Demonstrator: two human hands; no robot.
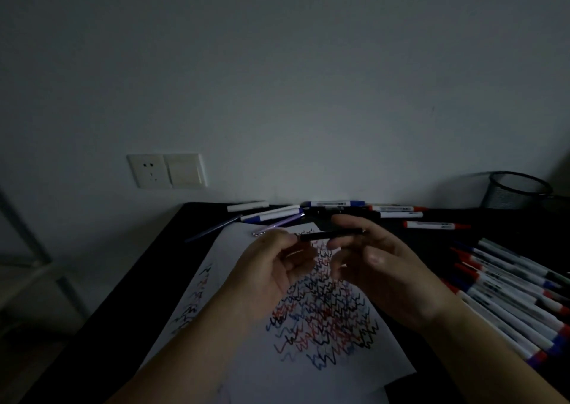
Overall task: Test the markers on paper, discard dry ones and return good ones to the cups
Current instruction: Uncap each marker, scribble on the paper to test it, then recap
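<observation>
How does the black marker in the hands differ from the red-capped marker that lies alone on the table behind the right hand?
The black marker is dark all over; the red-capped marker has a white barrel with red ends. The black marker is held in the air above the paper, gripped by the left hand and the right hand; the red-capped marker rests untouched on the black table. Both lie roughly level.

Marker row [509, 295] crowds right, scattered markers [339, 209] behind, paper [246, 372] open
</observation>
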